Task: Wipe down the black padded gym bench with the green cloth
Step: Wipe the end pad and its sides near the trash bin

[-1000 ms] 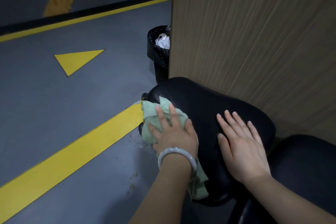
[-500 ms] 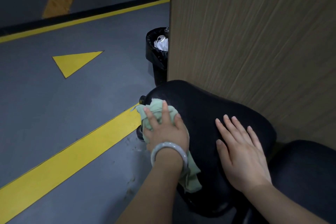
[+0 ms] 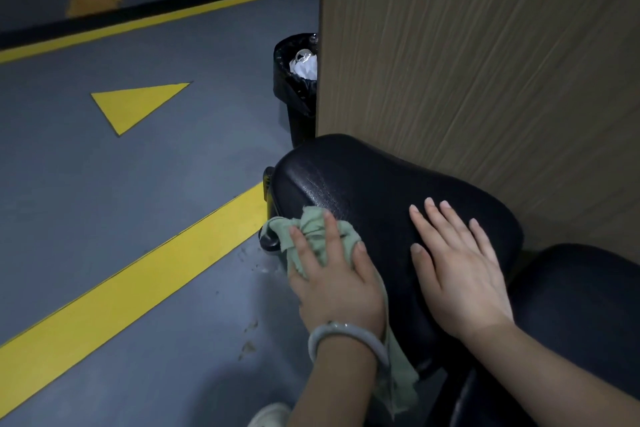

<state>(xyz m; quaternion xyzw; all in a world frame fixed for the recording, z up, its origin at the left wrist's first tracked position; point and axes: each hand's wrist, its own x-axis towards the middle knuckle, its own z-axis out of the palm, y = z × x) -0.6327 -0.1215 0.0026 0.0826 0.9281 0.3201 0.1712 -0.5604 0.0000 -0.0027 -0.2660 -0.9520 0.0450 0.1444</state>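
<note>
left hand grip: left hand [image 3: 334,282] is grasping the green cloth [image 3: 313,239], fingers curling over the bunched fabric, pressing it onto the left edge of the pad
right hand grip: right hand [image 3: 457,270] is released, lying flat with fingers straight and spread on the pad, holding nothing
green cloth: sitting on the near-left edge of the black padded gym bench [image 3: 374,184]; one loose end is hanging down below the left wrist, along the pad's left side
bench: pad surface is looking shiny far of the cloth; its right side is sitting against the wood-grain panel [image 3: 485,62]; a second black pad [image 3: 581,305] is sitting near right
wrist: pale bangle [image 3: 343,334] is sitting on the left wrist
floor: grey floor [image 3: 104,201] is carrying a yellow stripe [image 3: 138,270] and a yellow triangle [image 3: 135,104] on the left
far: black bin [image 3: 298,87] with white trash is standing just beside the panel's left edge, far of the bench
</note>
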